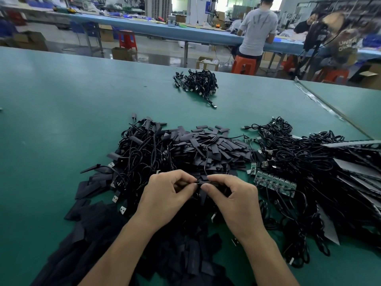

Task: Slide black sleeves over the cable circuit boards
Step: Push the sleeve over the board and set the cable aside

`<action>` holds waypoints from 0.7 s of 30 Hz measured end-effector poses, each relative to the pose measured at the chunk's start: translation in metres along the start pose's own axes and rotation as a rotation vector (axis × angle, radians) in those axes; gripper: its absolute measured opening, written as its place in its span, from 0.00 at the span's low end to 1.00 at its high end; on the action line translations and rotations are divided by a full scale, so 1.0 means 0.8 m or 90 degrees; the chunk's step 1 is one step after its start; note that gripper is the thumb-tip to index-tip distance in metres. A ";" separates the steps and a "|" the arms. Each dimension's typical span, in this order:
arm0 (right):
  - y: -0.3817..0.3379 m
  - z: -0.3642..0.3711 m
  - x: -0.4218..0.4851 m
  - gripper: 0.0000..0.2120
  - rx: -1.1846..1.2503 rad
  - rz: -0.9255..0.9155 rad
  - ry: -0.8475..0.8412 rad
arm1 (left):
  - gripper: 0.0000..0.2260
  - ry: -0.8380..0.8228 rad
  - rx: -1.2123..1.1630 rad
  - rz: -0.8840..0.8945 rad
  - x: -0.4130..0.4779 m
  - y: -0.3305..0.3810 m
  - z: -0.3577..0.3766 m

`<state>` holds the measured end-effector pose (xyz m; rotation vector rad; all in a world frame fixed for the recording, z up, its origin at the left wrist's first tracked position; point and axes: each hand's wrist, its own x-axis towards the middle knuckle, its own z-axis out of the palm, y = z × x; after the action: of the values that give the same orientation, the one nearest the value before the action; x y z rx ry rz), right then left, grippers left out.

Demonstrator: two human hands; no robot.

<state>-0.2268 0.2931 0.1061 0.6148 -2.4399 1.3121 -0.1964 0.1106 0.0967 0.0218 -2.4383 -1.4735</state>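
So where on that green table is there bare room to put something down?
The table is bare all along its left side, beside the sleeve pile, and in the strip between that pile and the far cable bundle. The front is crowded: the pile, boards and the cable heap on the right close round the left hand and right hand, which pinch a sleeve.

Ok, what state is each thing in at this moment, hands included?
Held sleeve, between both hands' fingertips, cable leading out; board hidden.
Left hand, pinching one end.
Right hand, pinching the other end.
Loose sleeves, piled flat, unused.
Green circuit boards, bare, unsleeved, right of the hands.
Far cable bundle, heaped apart, untouched.
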 end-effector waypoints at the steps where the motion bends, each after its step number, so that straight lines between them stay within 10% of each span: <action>1: 0.000 0.000 0.000 0.11 -0.001 0.002 -0.005 | 0.06 0.003 -0.010 -0.001 0.000 0.000 0.000; 21: 0.001 0.003 0.001 0.12 -0.067 -0.050 0.030 | 0.04 -0.010 0.045 -0.003 0.003 0.000 0.003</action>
<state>-0.2277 0.2917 0.1046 0.6382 -2.4028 1.1473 -0.1994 0.1124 0.0962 0.0317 -2.5031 -1.3935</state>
